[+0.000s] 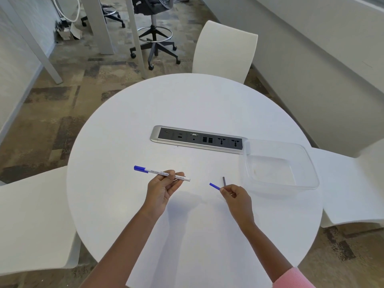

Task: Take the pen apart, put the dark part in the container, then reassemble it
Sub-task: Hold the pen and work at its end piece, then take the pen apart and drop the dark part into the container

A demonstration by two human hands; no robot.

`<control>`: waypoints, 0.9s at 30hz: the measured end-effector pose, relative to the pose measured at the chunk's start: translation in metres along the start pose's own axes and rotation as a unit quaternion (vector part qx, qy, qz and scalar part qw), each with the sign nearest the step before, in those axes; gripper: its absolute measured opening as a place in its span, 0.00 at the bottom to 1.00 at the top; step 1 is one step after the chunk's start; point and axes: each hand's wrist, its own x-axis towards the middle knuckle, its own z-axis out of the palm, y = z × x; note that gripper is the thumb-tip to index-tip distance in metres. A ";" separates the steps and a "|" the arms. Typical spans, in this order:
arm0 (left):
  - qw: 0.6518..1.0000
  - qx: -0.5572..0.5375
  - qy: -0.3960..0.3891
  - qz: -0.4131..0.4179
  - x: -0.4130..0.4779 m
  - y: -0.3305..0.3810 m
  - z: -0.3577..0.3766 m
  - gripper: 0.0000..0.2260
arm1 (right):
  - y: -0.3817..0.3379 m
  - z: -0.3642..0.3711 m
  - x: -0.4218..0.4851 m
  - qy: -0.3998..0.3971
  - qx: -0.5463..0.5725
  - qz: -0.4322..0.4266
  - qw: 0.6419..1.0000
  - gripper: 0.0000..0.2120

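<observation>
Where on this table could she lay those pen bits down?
Plenty of bare table: the near half around both hands, the left side, and the far edge beyond the socket strip. Only the right is taken, by the container abutting that strip.

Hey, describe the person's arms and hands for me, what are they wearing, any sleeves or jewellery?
Both hands are bare, with no gloves. The left hand and its forearm are uncovered all the way to the bottom edge of the picture. The right hand wears a thin ring on one finger, and a pink ribbed sleeve cuff covers that arm near the lower edge. No watch or bracelet shows.
</observation>
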 end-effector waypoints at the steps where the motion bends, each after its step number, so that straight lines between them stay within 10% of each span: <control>1: 1.000 0.000 0.002 -0.004 0.000 0.000 -0.001 0.07 | 0.004 0.004 0.002 0.010 -0.007 0.006 1.000 0.05; 20: 0.997 0.030 -0.014 -0.067 0.009 0.005 -0.024 0.07 | 0.014 0.047 0.003 0.064 -0.103 0.029 0.992 0.06; 27: 0.981 0.147 -0.071 -0.107 0.018 0.002 -0.030 0.04 | -0.019 0.050 -0.016 -0.044 0.053 0.030 0.997 0.10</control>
